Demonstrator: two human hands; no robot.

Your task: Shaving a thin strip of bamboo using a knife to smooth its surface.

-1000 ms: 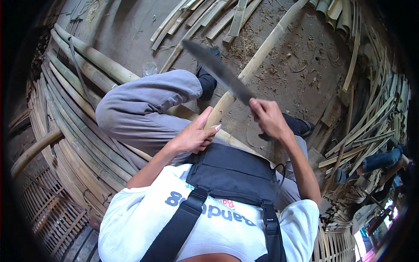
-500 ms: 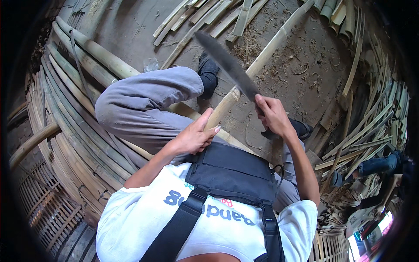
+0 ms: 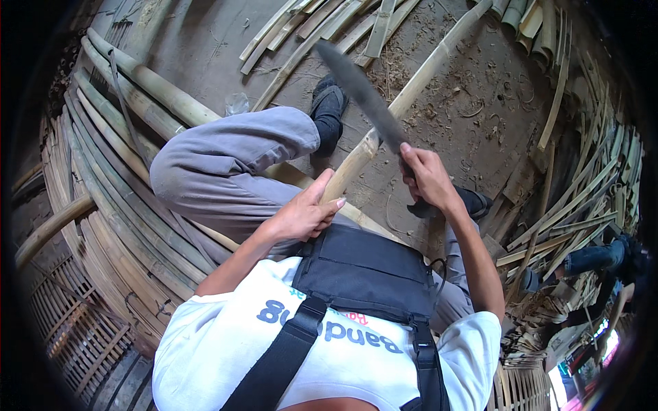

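Note:
A long pale bamboo pole (image 3: 430, 74) slants from my lap up to the far right. Its near end is gripped by my left hand (image 3: 310, 211), fingers wrapped round it beside the black bag on my front. My right hand (image 3: 428, 174) is closed on the handle of a machete (image 3: 363, 94) with a long dark blade. The blade crosses over the pole, its tip toward the far left. Whether the edge touches the bamboo I cannot tell. A dark notch shows on the pole just below the blade.
Thick bamboo poles (image 3: 154, 82) and bundled strips (image 3: 130, 198) lie on the left. Split bamboo pieces (image 3: 301, 41) rest at the back. Loose strips (image 3: 582, 198) heap up on the right, near another person's leg (image 3: 595, 259). Shavings (image 3: 480, 109) litter the dirt floor.
The machete has shifted slightly to the right, its tip swinging a little right and toward the far side. My left hand and the bamboo pole hold nearly the same place.

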